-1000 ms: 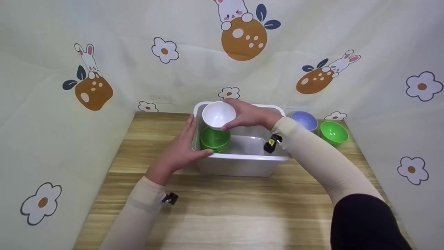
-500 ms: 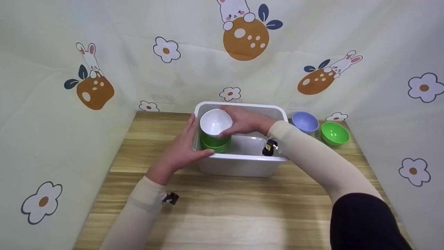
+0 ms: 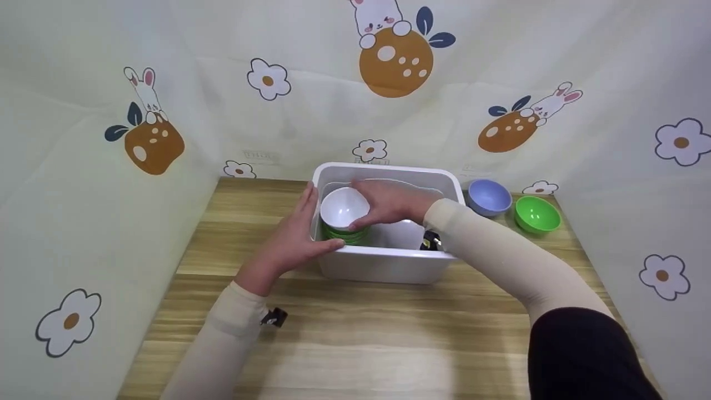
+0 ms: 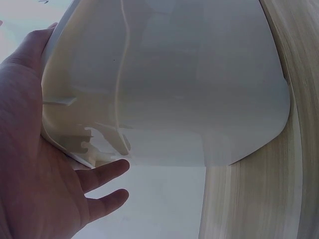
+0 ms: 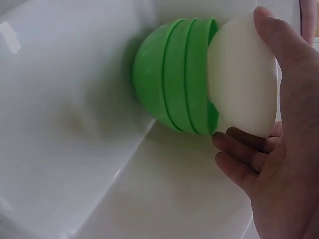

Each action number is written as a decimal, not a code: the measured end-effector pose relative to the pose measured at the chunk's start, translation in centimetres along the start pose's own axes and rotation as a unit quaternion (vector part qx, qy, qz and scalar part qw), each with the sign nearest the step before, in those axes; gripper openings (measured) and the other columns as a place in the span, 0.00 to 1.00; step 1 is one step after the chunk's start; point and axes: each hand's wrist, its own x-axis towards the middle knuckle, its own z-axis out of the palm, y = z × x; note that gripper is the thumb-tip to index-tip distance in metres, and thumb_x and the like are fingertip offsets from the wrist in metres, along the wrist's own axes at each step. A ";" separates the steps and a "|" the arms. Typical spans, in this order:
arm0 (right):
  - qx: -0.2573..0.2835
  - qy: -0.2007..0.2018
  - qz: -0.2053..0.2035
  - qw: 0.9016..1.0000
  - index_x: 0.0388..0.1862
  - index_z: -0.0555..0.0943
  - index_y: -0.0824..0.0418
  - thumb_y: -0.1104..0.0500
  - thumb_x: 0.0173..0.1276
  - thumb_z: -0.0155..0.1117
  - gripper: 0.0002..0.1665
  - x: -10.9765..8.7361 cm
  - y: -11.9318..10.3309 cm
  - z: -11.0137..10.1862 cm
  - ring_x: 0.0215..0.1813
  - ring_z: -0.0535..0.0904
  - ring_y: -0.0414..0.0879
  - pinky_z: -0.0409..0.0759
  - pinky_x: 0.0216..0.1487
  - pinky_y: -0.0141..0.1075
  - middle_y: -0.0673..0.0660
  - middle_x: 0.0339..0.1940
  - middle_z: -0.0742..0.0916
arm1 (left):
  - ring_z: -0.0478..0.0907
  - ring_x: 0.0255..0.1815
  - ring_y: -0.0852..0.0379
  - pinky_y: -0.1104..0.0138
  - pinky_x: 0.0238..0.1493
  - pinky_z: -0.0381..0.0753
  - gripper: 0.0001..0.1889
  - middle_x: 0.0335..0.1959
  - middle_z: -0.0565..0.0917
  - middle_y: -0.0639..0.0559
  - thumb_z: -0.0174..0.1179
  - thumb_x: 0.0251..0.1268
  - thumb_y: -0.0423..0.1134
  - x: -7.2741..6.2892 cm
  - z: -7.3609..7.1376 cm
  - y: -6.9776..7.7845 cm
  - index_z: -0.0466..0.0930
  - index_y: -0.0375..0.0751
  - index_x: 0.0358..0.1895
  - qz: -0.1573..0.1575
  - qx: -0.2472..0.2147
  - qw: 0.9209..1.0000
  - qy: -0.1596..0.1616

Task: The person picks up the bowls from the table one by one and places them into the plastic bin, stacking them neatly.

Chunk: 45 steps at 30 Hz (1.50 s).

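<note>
My right hand reaches into the white plastic bin and grips a white bowl by its side, thumb on one side and fingers on the other. In the right wrist view the white bowl enters the mouth of a stack of green bowls at the bin's left end. My left hand spans the bin's left corner, its thumb over the front rim and its fingers along the left side. From the left wrist view, two fingers of the left hand stretch out straight past the bin's wall.
To the right of the bin, a blue bowl and a green bowl stand on the wooden table. Printed cloth hangs behind the table and on both sides.
My right hand has lowered the white bowl into the bin, from above the green stack to its top bowl. The left hand stays at the bin's corner.
</note>
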 end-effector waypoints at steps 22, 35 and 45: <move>-0.031 -0.035 0.008 0.999 0.75 0.71 0.66 0.29 0.65 0.81 0.57 0.2 0.5 1.5 0.58 0.79 0.53 0.80 0.64 0.47 0.63 0.60 0.84 | 0.44 0.92 0.36 0.38 0.85 0.57 0.74 0.94 0.36 0.42 0.73 0.58 0.76 -0.1 0.1 -0.1 0.36 0.41 0.93 0.006 0.001 1.000 0.000; -0.031 -0.046 0.014 0.998 0.77 0.69 0.67 0.32 0.63 0.84 0.60 0.3 0.4 1.4 0.60 0.79 0.54 0.80 0.67 0.47 0.64 0.62 0.83 | 0.45 0.92 0.37 0.37 0.84 0.58 0.75 0.94 0.36 0.46 0.71 0.56 0.80 0.0 0.1 0.1 0.37 0.44 0.93 0.000 -0.003 1.000 -0.001; -0.009 -0.051 -0.008 0.999 0.77 0.69 0.73 0.43 0.61 0.89 0.59 -0.2 0.3 0.9 0.65 0.80 0.63 0.78 0.72 0.52 0.69 0.65 0.82 | 0.44 0.92 0.37 0.38 0.85 0.56 0.72 0.94 0.36 0.44 0.77 0.60 0.71 0.0 0.1 0.1 0.37 0.43 0.93 0.002 -0.005 1.000 0.002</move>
